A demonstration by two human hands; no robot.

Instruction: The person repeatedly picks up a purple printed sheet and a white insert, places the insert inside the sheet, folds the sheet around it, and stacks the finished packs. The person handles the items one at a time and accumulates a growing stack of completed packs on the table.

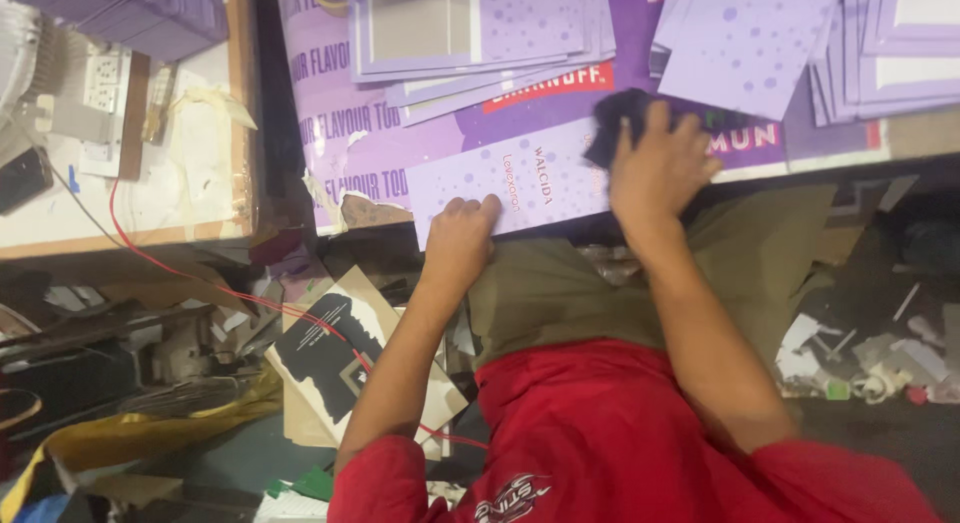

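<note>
The left hand (462, 226) is curled tight, pinching the near edge of a purple dotted card (510, 183) lying flat at the counter (850, 143) edge. The right hand (655, 168) presses a dark cloth (612, 118) down on that card, fingers spread. Stacks of purple cards (480, 43) lie behind.

A print or packaging workshop: stacks of purple card sheets (480, 33) on a bench (850, 143), scraps (850, 363) littering the floor

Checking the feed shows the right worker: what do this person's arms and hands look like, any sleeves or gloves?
Both arms are bare from short red sleeves down. No gloves, watch or rings show on the left hand or the right hand.
</note>
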